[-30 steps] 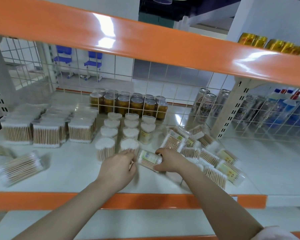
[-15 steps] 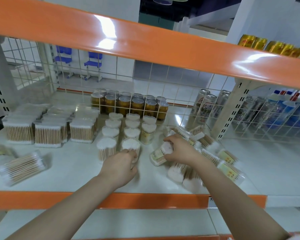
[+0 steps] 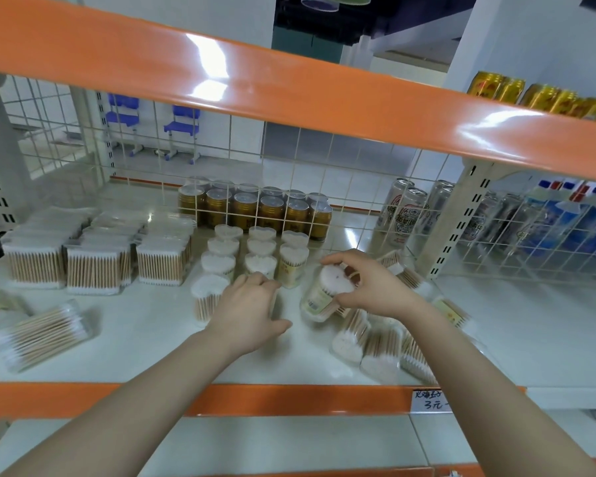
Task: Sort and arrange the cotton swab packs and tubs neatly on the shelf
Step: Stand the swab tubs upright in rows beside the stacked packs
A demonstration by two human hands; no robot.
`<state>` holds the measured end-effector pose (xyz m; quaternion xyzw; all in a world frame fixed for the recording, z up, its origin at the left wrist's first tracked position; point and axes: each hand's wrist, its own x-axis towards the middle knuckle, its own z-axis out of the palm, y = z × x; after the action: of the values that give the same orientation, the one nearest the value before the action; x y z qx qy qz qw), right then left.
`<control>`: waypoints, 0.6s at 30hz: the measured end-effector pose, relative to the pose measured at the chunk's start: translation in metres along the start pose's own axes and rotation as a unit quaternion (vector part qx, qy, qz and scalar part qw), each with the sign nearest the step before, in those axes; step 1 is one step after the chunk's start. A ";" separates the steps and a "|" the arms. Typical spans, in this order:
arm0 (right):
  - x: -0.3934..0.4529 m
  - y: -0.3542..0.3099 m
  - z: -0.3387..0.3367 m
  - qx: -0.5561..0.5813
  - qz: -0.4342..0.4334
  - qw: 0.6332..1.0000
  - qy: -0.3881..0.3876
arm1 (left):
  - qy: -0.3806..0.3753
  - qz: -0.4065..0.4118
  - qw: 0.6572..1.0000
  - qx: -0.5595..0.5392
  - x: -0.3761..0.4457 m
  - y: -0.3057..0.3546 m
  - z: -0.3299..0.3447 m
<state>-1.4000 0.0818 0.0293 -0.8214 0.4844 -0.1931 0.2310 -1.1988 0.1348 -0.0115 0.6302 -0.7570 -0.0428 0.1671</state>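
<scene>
R grip (image 3: pixel 365 287) pinches a tilted cotton swab tub (image 3: pixel 327 292) from above, thumb under its rim, fingers curled over the white tips; tub's base on or just above the shelf (image 3: pixel 145 325), can't tell which. L grip (image 3: pixel 252 306) sits just left of it, fingers curled round a front-row tub, mostly hidden. Beyond both grips: upright tubs (image 3: pixel 260 249) in rows, then gold cans (image 3: pixel 255 208) behind wire mesh. Far left of L grip: square swab packs (image 3: pixel 93 259) lined up, plus one loose pack (image 3: pixel 42 333) lying flat. Under and right of R grip: jumbled pile of tubs (image 3: pixel 375 342) on their sides. Price tag (image 3: pixel 429 401) on orange shelf edge below R forearm.
</scene>
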 end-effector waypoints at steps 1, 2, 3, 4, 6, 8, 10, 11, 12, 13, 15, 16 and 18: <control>-0.001 -0.002 -0.001 0.009 -0.004 1.000 -0.004 | -0.002 0.003 1.000 0.001 0.001 0.000 -0.001; -0.002 -0.004 -0.002 0.018 -0.009 1.000 -0.010 | -0.004 0.006 1.000 0.004 0.001 0.001 -0.002; -0.002 -0.006 -0.003 0.024 -0.015 0.999 -0.017 | -0.009 0.009 1.000 0.009 0.002 0.001 -0.002; -0.003 -0.009 -0.004 0.025 -0.022 0.999 -0.023 | -0.015 0.012 1.000 0.015 0.002 0.002 -0.002; -0.003 -0.013 -0.005 0.029 -0.036 0.998 -0.035 | -0.024 0.014 0.999 0.021 0.003 0.002 -0.002; -0.005 -0.017 -0.005 0.044 -0.045 0.997 -0.046 | -0.024 0.013 0.999 0.019 0.003 0.002 -0.001; -0.006 -0.021 -0.005 0.064 -0.052 0.995 -0.056 | -0.026 0.013 1.000 0.012 0.004 0.001 0.001; -0.006 -0.022 -0.006 0.073 -0.057 0.994 -0.057 | -0.028 0.012 1.000 0.007 0.005 0.001 0.001; -0.007 -0.024 -0.006 0.082 -0.060 0.993 -0.057 | -0.029 0.011 1.000 0.002 0.005 0.000 0.002; -0.007 -0.026 -0.007 0.092 -0.062 0.992 -0.057 | -0.029 0.011 0.999 -0.004 0.005 -0.001 0.002; -0.007 -0.027 -0.008 0.109 -0.063 0.990 -0.058 | -0.028 0.013 0.999 -0.016 0.006 -0.002 0.003; -0.007 -0.028 -0.008 0.115 -0.063 0.990 -0.060 | -0.025 0.014 0.999 -0.022 0.006 -0.002 0.004; -0.007 -0.027 -0.008 0.127 -0.063 0.988 -0.065 | -0.015 0.014 0.999 -0.032 0.006 -0.003 0.006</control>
<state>-1.3887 0.0983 0.0507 -0.8252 0.3872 -0.2137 0.3515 -1.1986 0.1272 -0.0172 0.6130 -0.7665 -0.0745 0.1765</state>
